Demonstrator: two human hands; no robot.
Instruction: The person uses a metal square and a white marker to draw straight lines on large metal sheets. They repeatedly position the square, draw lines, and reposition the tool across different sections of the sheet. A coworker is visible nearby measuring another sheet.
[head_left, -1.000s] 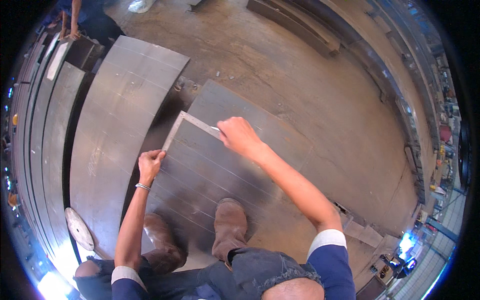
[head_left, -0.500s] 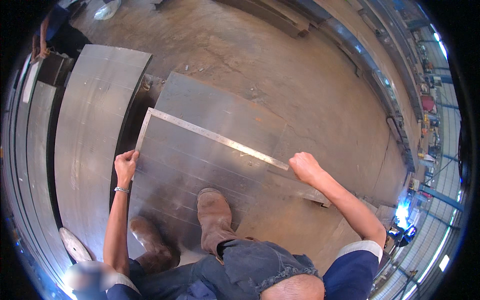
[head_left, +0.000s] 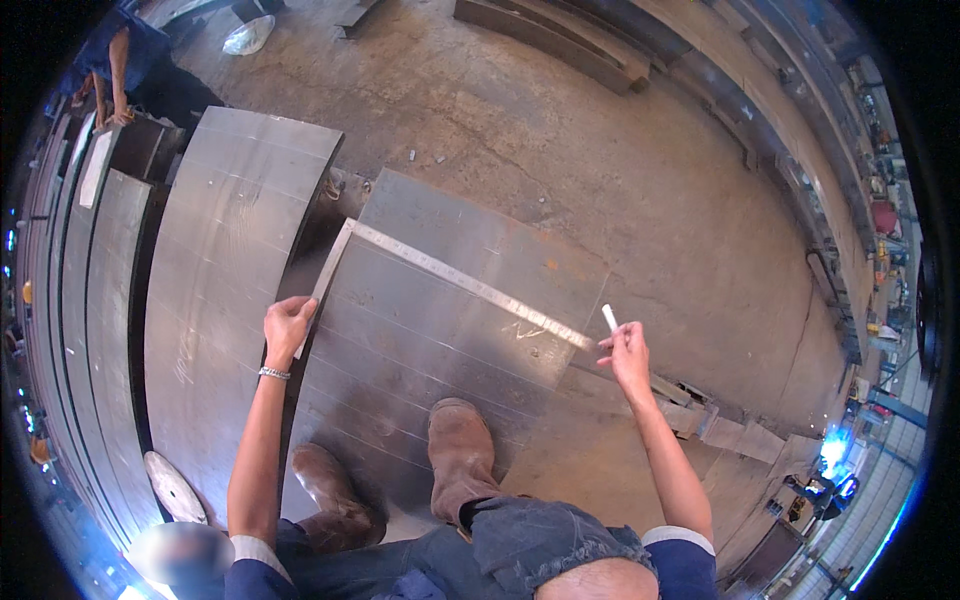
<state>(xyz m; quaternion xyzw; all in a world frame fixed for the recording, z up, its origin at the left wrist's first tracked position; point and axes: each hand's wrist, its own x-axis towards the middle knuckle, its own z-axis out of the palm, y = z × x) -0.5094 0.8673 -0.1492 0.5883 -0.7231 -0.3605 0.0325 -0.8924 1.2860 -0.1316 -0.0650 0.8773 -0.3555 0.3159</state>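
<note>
An L-shaped steel square (head_left: 470, 283) lies on a grey steel plate (head_left: 400, 335) marked with thin parallel lines. My left hand (head_left: 289, 325) is closed on the square's short arm, along the plate's left edge. By the far right end of its long arm is my right hand (head_left: 627, 358), fingers bent around a short white chalk stick (head_left: 609, 318) that points up and away. Whether the right fingers touch the square's end, I cannot tell. Pale scribbled marks show on the plate beside the long arm.
My boots (head_left: 461, 445) stand on the plate. Left of it lies a curved steel plate (head_left: 235, 220), with long steel pieces beyond. A pale disc (head_left: 174, 488) rests at lower left. Another person's hand (head_left: 122, 114) shows at upper left. Bright welding light (head_left: 833, 452) glows at right.
The whole view has shifted, moving the scene rightward. My right hand has turned and loosened from a fist at the square's end, and the chalk now shows. My left hand keeps its grip.
</note>
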